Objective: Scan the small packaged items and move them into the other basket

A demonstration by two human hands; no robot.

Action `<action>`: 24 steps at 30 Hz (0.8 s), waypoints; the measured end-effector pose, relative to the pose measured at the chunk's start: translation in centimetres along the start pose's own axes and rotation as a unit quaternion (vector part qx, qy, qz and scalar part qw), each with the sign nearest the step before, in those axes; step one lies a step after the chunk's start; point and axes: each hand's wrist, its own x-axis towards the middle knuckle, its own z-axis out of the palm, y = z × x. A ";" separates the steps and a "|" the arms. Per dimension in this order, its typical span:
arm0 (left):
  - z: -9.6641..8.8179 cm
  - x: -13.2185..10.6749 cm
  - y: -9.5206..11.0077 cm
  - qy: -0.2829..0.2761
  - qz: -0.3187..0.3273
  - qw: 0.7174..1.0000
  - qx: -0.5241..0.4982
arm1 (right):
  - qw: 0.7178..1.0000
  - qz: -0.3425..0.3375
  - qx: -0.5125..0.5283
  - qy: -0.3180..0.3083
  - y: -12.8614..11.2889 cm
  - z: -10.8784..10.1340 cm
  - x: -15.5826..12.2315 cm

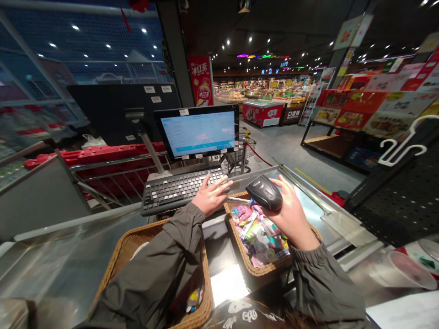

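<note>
My left hand (212, 196) rests at the right end of a black keyboard (178, 189), palm down, its fingers spread apart. In my right hand (291, 210) is a black handheld barcode scanner (264, 193), its rounded head pointing up and left. Most of its handle is hidden by the hand. Below the scanner stands a wicker basket (247, 269) filled with small, colourful wrapped packets (255, 228). A lit monitor (199, 133) is mounted behind the keyboard; its text is too small to read.
Under my left forearm sits a second wicker basket (206, 292) with a few packets inside. A larger dark screen (120, 114) faces away at the left. The metal counter (68, 256) extends to both sides. Clear plastic tubs (401, 269) stand at right, near a white hanger (404, 144).
</note>
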 end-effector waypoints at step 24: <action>-12.6 -5.6 -5.5 0.106 -0.161 0.973 0.126 | 0.990 -0.134 0.037 -0.037 -10.7 3.3 2.0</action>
